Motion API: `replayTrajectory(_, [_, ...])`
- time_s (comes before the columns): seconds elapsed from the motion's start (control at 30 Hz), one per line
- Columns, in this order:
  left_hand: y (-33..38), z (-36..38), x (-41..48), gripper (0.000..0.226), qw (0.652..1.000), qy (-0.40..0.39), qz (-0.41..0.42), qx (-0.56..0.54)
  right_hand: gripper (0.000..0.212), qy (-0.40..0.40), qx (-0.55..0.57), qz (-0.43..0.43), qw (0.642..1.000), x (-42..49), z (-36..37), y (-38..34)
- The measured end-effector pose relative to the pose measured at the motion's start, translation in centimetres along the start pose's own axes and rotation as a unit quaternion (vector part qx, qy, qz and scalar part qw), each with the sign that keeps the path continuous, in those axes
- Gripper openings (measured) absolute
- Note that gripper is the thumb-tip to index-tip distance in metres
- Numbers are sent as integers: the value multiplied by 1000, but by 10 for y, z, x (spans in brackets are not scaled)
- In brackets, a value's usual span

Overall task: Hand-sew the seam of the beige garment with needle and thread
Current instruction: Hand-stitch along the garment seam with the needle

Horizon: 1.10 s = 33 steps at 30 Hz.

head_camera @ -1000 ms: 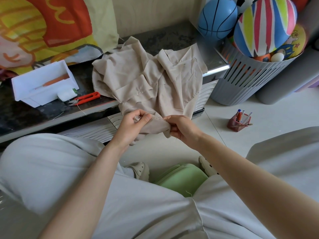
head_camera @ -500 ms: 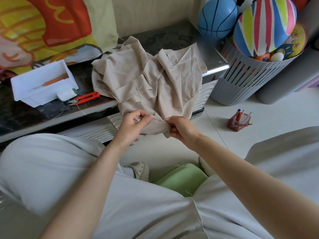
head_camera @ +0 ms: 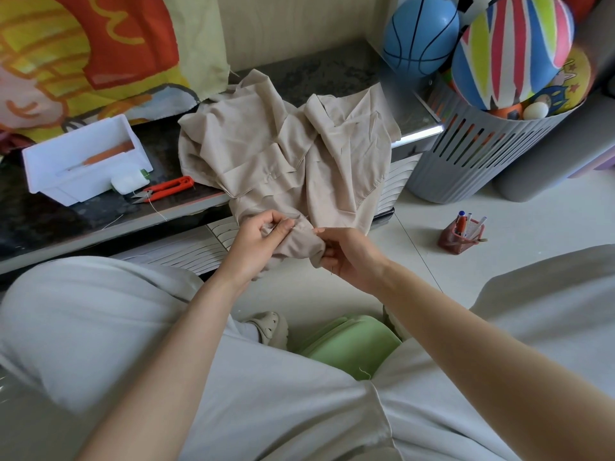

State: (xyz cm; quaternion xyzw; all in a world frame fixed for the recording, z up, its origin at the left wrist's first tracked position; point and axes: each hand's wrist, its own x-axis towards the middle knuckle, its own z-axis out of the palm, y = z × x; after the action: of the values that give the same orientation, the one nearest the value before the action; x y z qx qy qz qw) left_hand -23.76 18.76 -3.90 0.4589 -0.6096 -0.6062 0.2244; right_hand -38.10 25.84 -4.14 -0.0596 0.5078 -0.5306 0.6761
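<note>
1. Head view, hands: the left hand had its fingers curled, with thumb and forefinger pinching a fold at the lower edge of the beige garment.
2. The right hand was also clamped on that edge, with thumb and fingertips nipping the cloth and the other fingers curled under a small bunch of it. The two hands were close together, joined by the gathered fabric between them.
3. A needle could not be made out for certain. A thin sliver showed below the right hand's fingers, too small to identify.
4. The garment lay crumpled on the dark table, its lower part hanging over the front edge down to the hands.
5. To the left on the table stood a white tray, with a white spool touching its front corner and red snips just beside the spool.
6. Writing: the spool carried a small green label, too small to read.
</note>
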Motion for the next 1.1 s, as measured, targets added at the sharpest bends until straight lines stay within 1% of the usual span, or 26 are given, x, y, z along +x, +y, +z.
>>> replayTrajectory(0.13, [0,4,0,21,1000,8,12,13,21,-29,-2,14,999,-3,1,0])
replayTrajectory(0.2, [-1,9,0,23,1000,-5,8,17,20,-53,-12,24,998,-4,3,2])
replayTrajectory(0.27, [-3,10,2,25,1000,-11,-7,9,19,-71,-10,27,997,-4,7,3])
replayTrajectory(0.37, [-5,7,2,25,999,-25,-11,-20,20,-72,-6,16,997,-2,8,4])
replayTrajectory(0.47, [-4,4,3,19,998,-31,5,-58,20,-68,-7,10,998,-2,7,2])
replayTrajectory(0.53, [-3,3,3,16,996,-33,-6,-85,20,-69,-11,9,997,-2,6,0])
replayTrajectory(0.6, [-5,1,6,14,996,-39,-11,-84,19,-81,-28,-2,996,-3,5,0])
replayTrajectory(0.67, [-6,0,7,13,995,-40,-17,-86,22,-94,-48,-15,994,-5,4,-1])
replayTrajectory(0.7, [-5,-1,6,13,995,-43,-27,-86,24,-94,-58,-20,994,-6,4,-1])
replayTrajectory(0.77, [-5,-1,5,25,994,-50,-45,-81,24,-78,-82,-26,993,-7,3,-2])
replayTrajectory(0.83, [-4,0,4,29,995,-48,-48,-76,21,-57,-91,-30,994,-6,1,-2])
replayTrajectory(0.9, [-4,1,4,25,994,-46,-48,-85,16,-43,-96,-41,994,-3,-1,-1])
replayTrajectory(1.0, [-5,2,4,8,996,-44,-38,-67,17,-20,-128,-66,989,-2,-2,-1])
replayTrajectory(1.1, [-5,3,3,6,996,-49,-29,-64,17,-18,-165,-91,982,-4,2,-1])
